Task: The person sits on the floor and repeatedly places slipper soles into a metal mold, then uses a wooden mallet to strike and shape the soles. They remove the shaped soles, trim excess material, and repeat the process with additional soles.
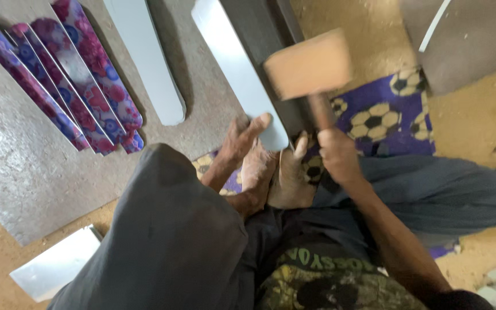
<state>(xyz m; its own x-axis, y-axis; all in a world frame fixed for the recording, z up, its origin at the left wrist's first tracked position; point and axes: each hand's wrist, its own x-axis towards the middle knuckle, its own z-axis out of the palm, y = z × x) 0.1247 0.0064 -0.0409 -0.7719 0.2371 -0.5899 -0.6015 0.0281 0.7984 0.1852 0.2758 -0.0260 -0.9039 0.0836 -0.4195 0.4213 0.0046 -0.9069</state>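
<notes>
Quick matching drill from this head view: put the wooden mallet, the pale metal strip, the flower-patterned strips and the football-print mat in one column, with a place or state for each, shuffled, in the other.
1. wooden mallet
2. pale metal strip
3. flower-patterned strips
4. football-print mat

A. fanned out on the grey sheet, far left
B. raised, gripped by the right hand
C. under the feet and legs
D. its near end pressed by the left hand

Pairs: 1-B, 2-D, 3-A, 4-C

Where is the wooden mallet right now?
The wooden mallet is raised at upper centre, gripped by the right hand, above the pale metal strip.
</notes>
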